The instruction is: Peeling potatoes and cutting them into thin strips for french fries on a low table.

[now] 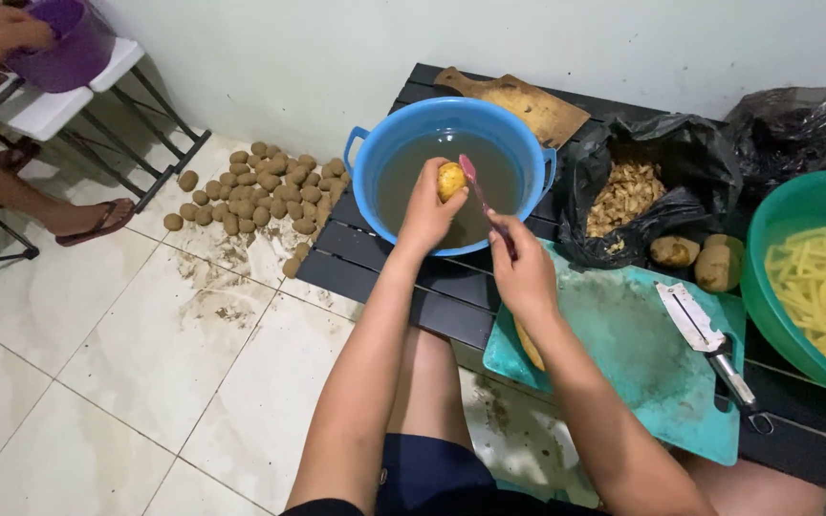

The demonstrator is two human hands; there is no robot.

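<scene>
Sitting low: black slatted table (403, 277), white tiled floor (117, 382), pale wall (336, 48).

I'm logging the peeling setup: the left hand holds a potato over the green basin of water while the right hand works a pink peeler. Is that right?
Not quite. The head view shows the left hand holding the potato over the blue basin of water; the green basin holds cut potato strips. The right hand does hold the pink peeler.

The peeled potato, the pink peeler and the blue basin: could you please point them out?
peeled potato (450, 181), head view, its bare yellow side.
pink peeler (467, 170), head view, its pink head.
blue basin (403, 119), head view, its far rim.
</scene>
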